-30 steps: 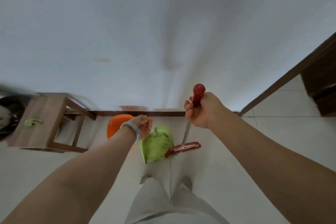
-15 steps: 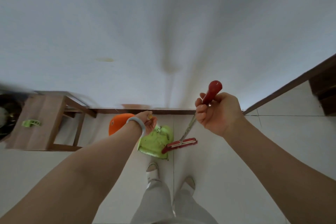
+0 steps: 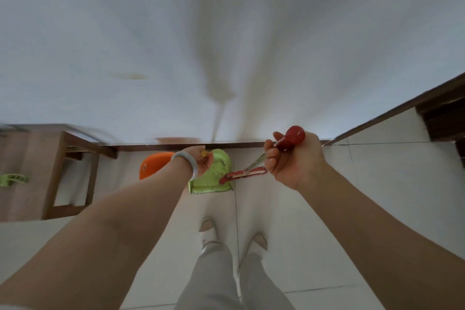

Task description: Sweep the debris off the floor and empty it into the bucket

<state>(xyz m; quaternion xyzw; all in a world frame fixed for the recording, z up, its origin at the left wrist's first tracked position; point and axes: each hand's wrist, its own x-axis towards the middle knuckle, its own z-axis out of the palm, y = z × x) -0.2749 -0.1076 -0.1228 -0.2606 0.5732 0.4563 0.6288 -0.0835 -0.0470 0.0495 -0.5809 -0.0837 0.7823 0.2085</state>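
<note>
One broom handle (image 3: 289, 140) sits inside curled right fingers (image 3: 270, 158).

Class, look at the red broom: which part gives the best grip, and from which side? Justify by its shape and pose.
Grip the broom at its red bulb-shaped handle top, from above and the right. The shaft leans up that way, the bulb fills a curled palm, as the right hand shows, and the head lies low by the dustpan.

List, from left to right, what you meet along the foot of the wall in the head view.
Wooden stool → orange bucket → green dustpan → red broom head → right hand, gripping the red broom handle.
</note>
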